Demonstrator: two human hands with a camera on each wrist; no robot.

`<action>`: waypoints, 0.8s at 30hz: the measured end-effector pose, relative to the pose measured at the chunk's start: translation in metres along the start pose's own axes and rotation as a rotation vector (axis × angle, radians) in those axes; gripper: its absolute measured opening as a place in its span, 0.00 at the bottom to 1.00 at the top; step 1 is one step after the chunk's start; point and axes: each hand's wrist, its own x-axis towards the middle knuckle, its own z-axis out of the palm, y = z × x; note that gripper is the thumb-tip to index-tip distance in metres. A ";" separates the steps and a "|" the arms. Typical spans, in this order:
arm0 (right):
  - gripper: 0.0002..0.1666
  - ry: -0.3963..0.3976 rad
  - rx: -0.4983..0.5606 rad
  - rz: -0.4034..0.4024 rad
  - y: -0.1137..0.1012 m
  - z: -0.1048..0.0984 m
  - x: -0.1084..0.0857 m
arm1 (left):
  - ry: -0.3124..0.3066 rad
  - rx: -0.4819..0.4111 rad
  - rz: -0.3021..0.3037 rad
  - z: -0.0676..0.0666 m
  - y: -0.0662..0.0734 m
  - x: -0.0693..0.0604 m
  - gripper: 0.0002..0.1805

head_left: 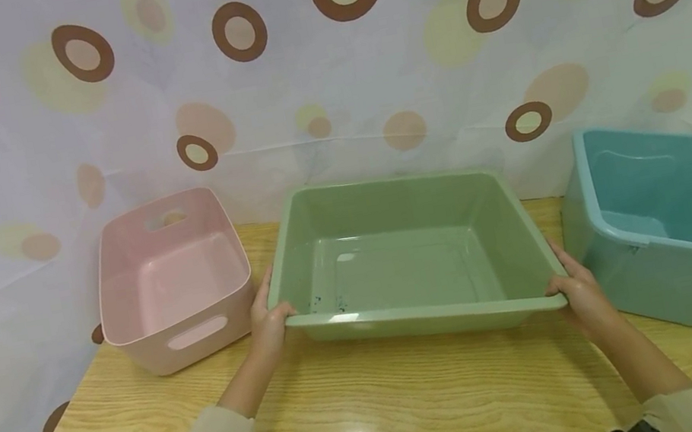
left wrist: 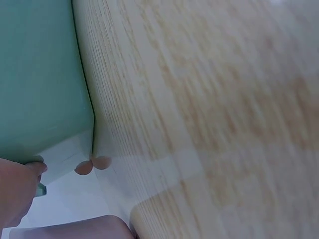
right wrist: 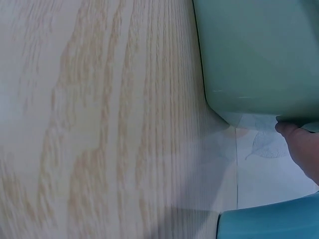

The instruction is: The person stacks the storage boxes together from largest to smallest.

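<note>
A wide, shallow green plastic basin (head_left: pixel 397 269) sits at the middle of the wooden table, with a few small dark blue specks on its floor at the left. My left hand (head_left: pixel 268 324) grips its rim at the near left corner, the thumb over the edge. At the near right corner my right hand (head_left: pixel 578 291) holds the rim the same way. In the left wrist view the left hand (left wrist: pixel 17 189) shows at the rim beside the basin wall (left wrist: pixel 40 74). The right wrist view has the right hand (right wrist: pixel 301 147) with fingers under the rim.
Left of the basin stands a pink bin (head_left: pixel 176 277) with cut-out handles, close to my left hand. A taller blue bin (head_left: pixel 662 276) stands to the right. Behind them hangs a white cloth (head_left: pixel 309 83) with brown circles. The wooden table (head_left: pixel 421 403) extends toward me.
</note>
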 end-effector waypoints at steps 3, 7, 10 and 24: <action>0.52 -0.001 -0.008 0.006 0.001 0.000 -0.001 | 0.001 -0.002 -0.003 0.000 0.000 -0.001 0.50; 0.52 -0.007 -0.005 -0.011 0.004 -0.002 0.000 | 0.001 0.000 0.003 0.000 0.001 -0.002 0.50; 0.52 -0.010 0.004 -0.041 0.009 -0.005 0.003 | 0.002 0.014 0.009 0.000 0.001 -0.002 0.50; 0.50 -0.002 0.020 -0.035 0.006 -0.001 0.000 | 0.003 -0.022 0.017 0.000 0.001 -0.005 0.50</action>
